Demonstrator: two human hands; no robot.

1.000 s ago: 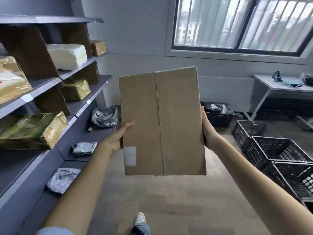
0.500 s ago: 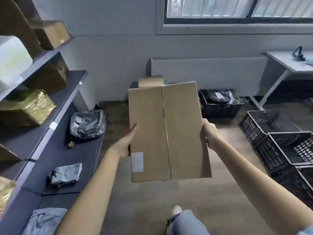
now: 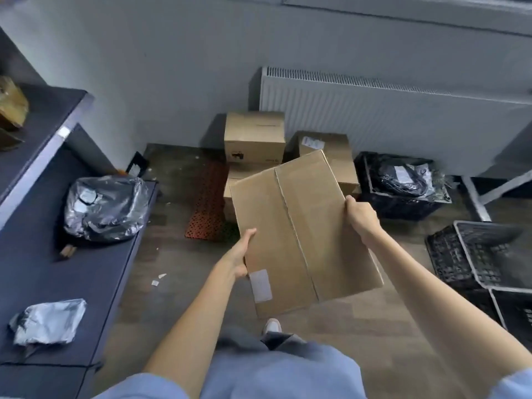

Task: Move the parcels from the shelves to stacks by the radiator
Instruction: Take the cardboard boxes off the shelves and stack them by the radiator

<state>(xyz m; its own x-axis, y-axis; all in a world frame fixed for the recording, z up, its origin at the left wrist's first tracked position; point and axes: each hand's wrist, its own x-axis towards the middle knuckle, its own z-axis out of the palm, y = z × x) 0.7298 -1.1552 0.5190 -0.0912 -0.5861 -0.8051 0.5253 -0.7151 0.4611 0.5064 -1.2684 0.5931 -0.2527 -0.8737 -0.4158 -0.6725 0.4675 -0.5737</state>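
Observation:
I hold a flat brown cardboard box (image 3: 302, 228) in the air between both hands, tilted with its far end to the right. My left hand (image 3: 240, 253) grips its left edge and my right hand (image 3: 359, 216) grips its right edge. Behind and below it, cardboard boxes (image 3: 254, 133) stand stacked on the floor against the white radiator (image 3: 388, 116); a second stack (image 3: 336, 151) is partly hidden by the held box. On the dark shelf (image 3: 57, 269) at the left lie a large silver-grey bag parcel (image 3: 103, 208) and a small one (image 3: 49, 321).
A black crate (image 3: 403, 203) with dark bagged parcels stands right of the stacks. More black crates (image 3: 475, 254) line the right side. An orange perforated mat (image 3: 205, 203) lies on the floor left of the stacks. A gold-wrapped parcel (image 3: 11, 102) sits on an upper shelf.
I have walked toward the radiator and my view has tipped down. The box has come lower and turned clockwise, and the stacks behind it now show.

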